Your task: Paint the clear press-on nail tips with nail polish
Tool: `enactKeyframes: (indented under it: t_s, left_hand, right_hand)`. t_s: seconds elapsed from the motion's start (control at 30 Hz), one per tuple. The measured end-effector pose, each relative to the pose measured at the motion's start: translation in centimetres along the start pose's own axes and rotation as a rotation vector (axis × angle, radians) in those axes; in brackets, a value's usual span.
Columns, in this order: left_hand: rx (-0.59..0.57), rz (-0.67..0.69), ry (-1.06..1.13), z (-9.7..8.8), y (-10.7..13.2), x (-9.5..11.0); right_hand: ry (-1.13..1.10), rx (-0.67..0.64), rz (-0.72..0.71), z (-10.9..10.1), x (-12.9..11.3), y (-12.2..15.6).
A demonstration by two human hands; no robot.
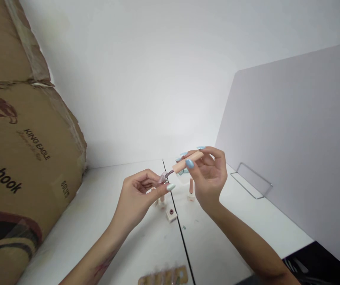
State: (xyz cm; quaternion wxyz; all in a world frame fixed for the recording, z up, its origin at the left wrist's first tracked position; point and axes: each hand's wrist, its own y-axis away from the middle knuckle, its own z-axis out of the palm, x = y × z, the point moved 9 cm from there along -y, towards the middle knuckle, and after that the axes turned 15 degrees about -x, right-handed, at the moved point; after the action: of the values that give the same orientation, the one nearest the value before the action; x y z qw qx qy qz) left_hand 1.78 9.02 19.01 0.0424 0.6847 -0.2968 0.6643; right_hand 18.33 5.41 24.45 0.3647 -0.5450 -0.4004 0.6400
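My right hand [210, 172] grips a nail polish brush by its long peach cap [187, 161], tilted down to the left. The brush's dark mauve tip touches a small pale, nail-shaped piece [163, 177]. Thumb and fingers of my left hand [142, 188] pinch this piece; its lower edge is partly hidden. Below the hands stands an open nail polish bottle [171, 215], white and square with a dark mauve neck. A capped bottle [191, 190] stands beside my right wrist. Another capped bottle [162, 201] is partly covered by my left hand.
Behind my right hand is a pale container [184, 178] with teal pieces. A brown tray [143, 281] with clear items lies at the near edge. A large cardboard box [48, 178] borders the left, a grey panel [300, 138] with a wire stand [255, 197] the right. A dark seam crosses the white table.
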Motion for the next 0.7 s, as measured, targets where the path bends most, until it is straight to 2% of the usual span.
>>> enactKeyframes:
  t_s: [0.2,0.7]
  left_hand:
    - [-0.012,0.012,0.011,0.0,0.1,-0.2]
    - [0.080,0.104,-0.099,-0.9,0.3,1.0]
  right_hand:
    - [0.046,0.125,0.083,-1.6,1.2,0.2]
    - [0.099,0.127,-0.004,-2.0,-0.1,-0.1]
